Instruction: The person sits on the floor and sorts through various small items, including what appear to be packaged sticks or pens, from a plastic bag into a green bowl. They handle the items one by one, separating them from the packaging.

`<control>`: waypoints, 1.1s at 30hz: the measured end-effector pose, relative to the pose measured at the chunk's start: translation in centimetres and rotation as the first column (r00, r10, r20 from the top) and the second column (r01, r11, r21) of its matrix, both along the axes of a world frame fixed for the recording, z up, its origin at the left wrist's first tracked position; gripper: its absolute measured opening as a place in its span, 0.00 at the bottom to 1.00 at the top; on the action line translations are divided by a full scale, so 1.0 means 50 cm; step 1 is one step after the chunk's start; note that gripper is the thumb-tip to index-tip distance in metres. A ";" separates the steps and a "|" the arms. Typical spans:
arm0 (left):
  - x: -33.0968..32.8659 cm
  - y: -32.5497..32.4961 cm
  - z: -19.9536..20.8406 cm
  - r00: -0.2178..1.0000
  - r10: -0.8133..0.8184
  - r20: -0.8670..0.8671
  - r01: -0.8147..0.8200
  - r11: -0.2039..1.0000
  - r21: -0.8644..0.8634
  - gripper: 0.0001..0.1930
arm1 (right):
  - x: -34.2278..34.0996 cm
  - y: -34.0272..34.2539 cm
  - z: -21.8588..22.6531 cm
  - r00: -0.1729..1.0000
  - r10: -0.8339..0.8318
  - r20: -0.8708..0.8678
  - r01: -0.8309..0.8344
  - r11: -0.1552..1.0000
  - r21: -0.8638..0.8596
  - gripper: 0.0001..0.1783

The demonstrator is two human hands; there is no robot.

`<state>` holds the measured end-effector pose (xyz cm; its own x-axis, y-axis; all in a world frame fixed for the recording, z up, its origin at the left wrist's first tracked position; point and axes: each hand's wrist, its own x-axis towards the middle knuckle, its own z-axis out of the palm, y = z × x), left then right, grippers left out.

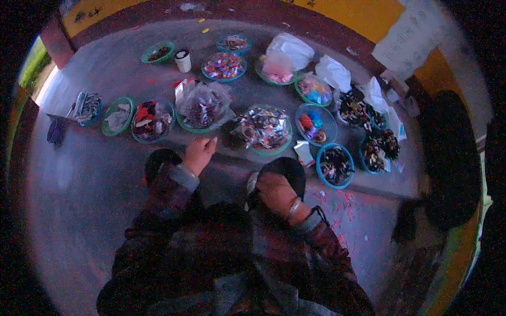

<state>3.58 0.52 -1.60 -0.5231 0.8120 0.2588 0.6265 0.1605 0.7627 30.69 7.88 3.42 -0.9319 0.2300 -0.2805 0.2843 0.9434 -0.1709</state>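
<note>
My left hand (199, 155) is raised over the dark rounded shape of my left knee or shoe (161, 164). Its fingers are curled together, and whatever they may pinch is too small to see. My right hand (275, 195) bends downward in front of a second dark rounded shape (287, 171), fingers closed and partly hidden. A small pale, curved item (252, 184) shows beside its fingertips; its kind is unclear. Nearest beyond the hands are a green basket of shiny wrapped pieces (263, 127) and a basket with a clear plastic bag of dark bits (203, 108).
More baskets spread across the floor: colourful small pieces (224, 66), pink items (278, 71), yarn-like balls (315, 125), dark bundles (335, 164). A white cup (183, 61) stands behind. A white packet (303, 153) lies near the right baskets. A step edge (369, 190) runs at right.
</note>
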 end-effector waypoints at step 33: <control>-0.085 0.054 0.107 0.578 0.012 0.816 -0.263 0.950 0.171 0.10 | 0.183 0.188 -0.267 0.973 -0.076 -0.219 0.045 0.988 -0.146 0.11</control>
<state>-0.68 3.23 3.76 -0.7154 0.6835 -0.1450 -0.2697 -0.0787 0.9597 39.83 17.30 -9.94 -0.9601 0.2613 -0.0999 0.2796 0.8880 -0.3650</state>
